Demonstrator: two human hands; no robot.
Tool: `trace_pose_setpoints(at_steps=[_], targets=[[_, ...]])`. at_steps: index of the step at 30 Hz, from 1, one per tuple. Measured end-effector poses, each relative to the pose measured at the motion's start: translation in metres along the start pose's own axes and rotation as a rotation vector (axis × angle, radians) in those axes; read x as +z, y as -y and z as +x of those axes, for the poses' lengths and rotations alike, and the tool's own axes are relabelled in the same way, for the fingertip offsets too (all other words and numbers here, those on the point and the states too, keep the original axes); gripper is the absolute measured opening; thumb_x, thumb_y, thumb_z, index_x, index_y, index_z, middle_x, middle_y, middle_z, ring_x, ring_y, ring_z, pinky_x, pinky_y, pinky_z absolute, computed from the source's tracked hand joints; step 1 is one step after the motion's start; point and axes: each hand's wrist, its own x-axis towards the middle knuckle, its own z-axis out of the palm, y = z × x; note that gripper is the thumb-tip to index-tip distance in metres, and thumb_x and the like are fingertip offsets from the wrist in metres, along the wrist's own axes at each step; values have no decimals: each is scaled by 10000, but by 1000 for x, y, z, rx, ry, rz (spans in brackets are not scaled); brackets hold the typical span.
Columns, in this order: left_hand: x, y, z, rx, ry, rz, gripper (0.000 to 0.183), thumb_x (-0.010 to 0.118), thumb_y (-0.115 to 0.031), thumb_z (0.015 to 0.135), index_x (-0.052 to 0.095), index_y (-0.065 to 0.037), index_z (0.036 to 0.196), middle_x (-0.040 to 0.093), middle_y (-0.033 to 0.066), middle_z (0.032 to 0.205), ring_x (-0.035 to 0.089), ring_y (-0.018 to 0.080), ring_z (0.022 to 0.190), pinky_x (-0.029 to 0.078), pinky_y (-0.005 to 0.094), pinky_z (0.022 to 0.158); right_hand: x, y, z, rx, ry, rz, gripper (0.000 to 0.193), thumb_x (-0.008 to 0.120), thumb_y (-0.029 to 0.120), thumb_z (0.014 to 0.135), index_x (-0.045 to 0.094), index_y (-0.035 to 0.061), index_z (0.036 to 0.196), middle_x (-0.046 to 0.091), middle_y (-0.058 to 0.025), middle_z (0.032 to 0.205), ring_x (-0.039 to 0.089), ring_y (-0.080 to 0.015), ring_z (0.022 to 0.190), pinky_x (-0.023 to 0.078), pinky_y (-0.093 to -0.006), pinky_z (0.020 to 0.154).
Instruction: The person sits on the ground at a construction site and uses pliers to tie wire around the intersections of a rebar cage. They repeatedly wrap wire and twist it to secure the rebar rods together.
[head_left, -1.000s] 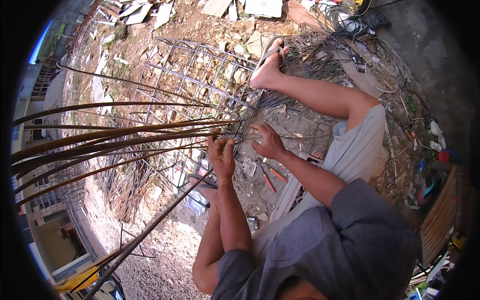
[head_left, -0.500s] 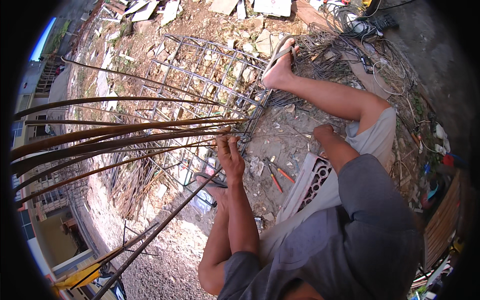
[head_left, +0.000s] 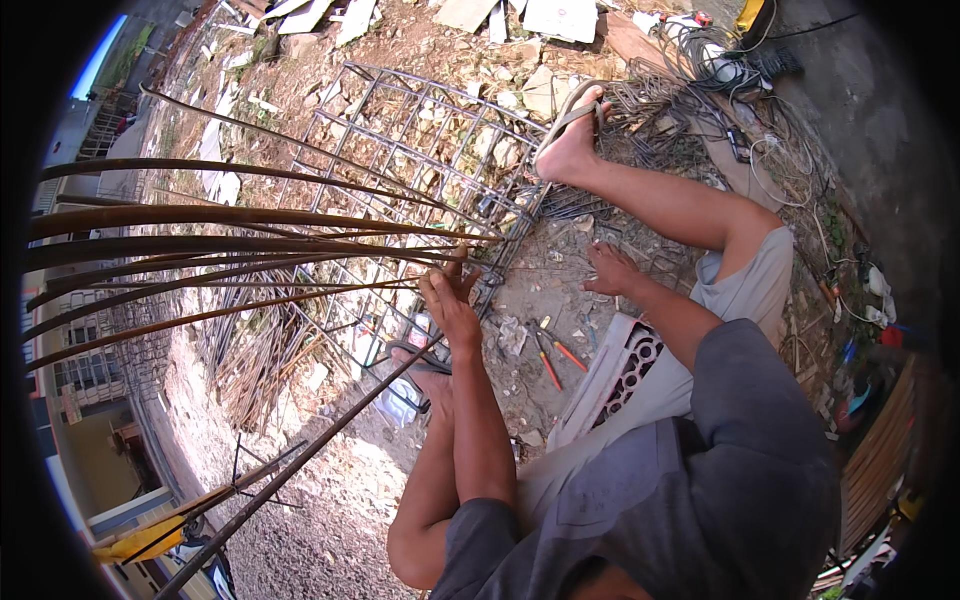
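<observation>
My left hand [head_left: 456, 305] is at the ends of several long rusty steel rods [head_left: 250, 216] that fan out to the left. Its fingers are bent around a thin lower rod [head_left: 360, 288] beside the edge of a tied steel-bar cage [head_left: 440, 130]. Exactly how the fingertips press there is partly hidden. My right hand [head_left: 612, 270] hovers over the grey dirt, fingers spread, holding nothing I can see. A faint thin wire [head_left: 545, 268] runs between the two hands. Red-handled pliers [head_left: 556, 352] lie on the ground below them.
A patterned concrete block [head_left: 630, 370] rests by my legs. One long bar [head_left: 300, 462] slants across the lower left. Tangled wires and cables [head_left: 700, 70] lie at the upper right, near a sandaled foot [head_left: 570, 140]. Loose rods [head_left: 265, 350] and rubble cover the ground leftward.
My right hand has moved left and away from my knee, and its fingers have gone from closed to spread. My left hand stays at the rods, its fingers shifted slightly.
</observation>
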Motion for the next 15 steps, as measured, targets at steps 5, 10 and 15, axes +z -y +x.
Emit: trace_pose_setpoints(at_steps=[5,10,15], targets=[[7,0,-3,27,-39,-40,213,318,-305,1087,380,-103,1120,617,185,1259,583,257,1222,533,446,931,0,59,5,-239,95,149,355,574,274,939,603,68,1227,583,-213,1256,565,-392,1169,466,-491,987],[28,-38,-32,199,-165,92,203,358,-267,1082,394,-67,1071,648,189,1169,633,269,1131,567,394,858,12,53,-30,-264,126,116,418,578,305,946,557,83,1299,553,-200,1294,521,-386,1226,446,-491,1005],[30,-80,-71,228,-265,67,200,360,-254,1084,391,-63,1034,607,118,803,636,215,771,556,353,727,35,23,-29,-292,9,-39,533,609,249,911,438,100,1393,460,-192,1376,510,-379,1235,441,-489,1009]])
